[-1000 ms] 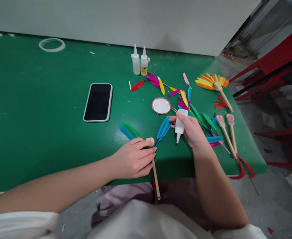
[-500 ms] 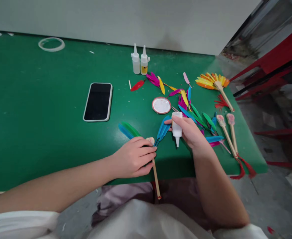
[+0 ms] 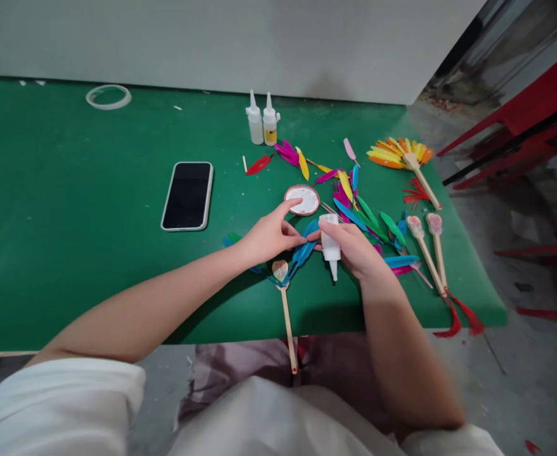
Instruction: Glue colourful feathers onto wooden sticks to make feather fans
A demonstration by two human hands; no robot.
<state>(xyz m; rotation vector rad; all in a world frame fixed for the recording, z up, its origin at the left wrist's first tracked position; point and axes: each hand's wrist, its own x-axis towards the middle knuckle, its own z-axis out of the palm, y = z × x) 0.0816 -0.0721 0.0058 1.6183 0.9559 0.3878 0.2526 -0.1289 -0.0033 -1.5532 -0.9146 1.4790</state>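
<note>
My left hand [image 3: 271,235] reaches over the feather fan, index finger stretched toward the round dish and the other fingertips pinched at the edge of the blue feathers [image 3: 301,253]. In my right hand [image 3: 357,248] is a white glue bottle [image 3: 330,244], nozzle down; its fingertips also touch those feathers. The fan's wooden handle [image 3: 288,329] points toward me over the table edge, with a pale heart-shaped head [image 3: 280,271] at its top. Blue and green feathers [image 3: 233,239] spread to the left, partly behind my left forearm.
Loose colored feathers [image 3: 345,190] and a round white dish [image 3: 301,200] lie beyond my hands. Two glue bottles [image 3: 263,123] stand farther back. On the right are a yellow-orange feather fan [image 3: 402,154] and two tasseled sticks [image 3: 430,259]. A phone [image 3: 187,196] and tape ring [image 3: 108,97] lie left.
My left hand has left the fan's head and moved up to the blue feathers, uncovering the heart shape. My right hand still holds the glue bottle nozzle down.
</note>
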